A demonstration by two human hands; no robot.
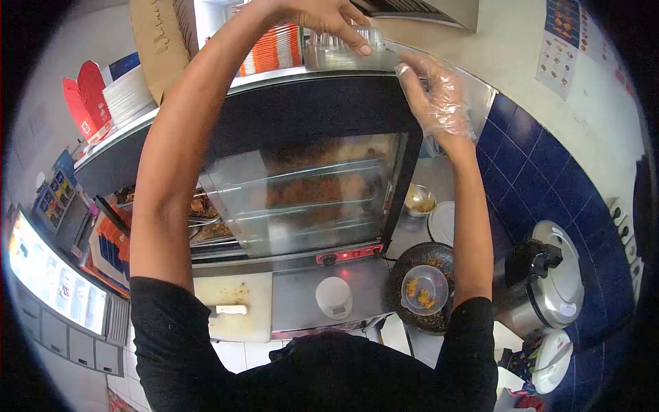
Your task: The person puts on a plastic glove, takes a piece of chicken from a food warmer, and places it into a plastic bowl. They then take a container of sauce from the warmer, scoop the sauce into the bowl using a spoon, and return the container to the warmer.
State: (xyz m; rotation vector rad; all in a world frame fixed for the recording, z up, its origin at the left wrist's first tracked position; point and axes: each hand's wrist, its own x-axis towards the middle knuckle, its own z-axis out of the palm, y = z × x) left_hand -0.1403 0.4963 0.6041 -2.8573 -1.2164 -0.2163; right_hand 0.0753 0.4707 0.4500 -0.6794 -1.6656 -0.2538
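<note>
Both arms reach up to the top of a glass-fronted food warmer (316, 103). Clear plastic containers (350, 58) sit there in a stack. My left hand (333, 20), bare, curls over the stack from above, its thumb on the near side and its fingers toward the back. Wearing a clear plastic glove, my right hand (436, 96) has its thumb and finger bent together at the stack's right edge. Behind the scratched glass door, browned food shows dimly on the shelves.
Below are a cutting board (240, 329) with a white-handled knife (230, 310), a kitchen scale (334, 297), and a plastic bowl of crumbs (424, 292) inside a dark pan (398, 275). A metal pot (559, 275) stands right. White container stacks (130, 96) and a red box (87, 103) sit upper left.
</note>
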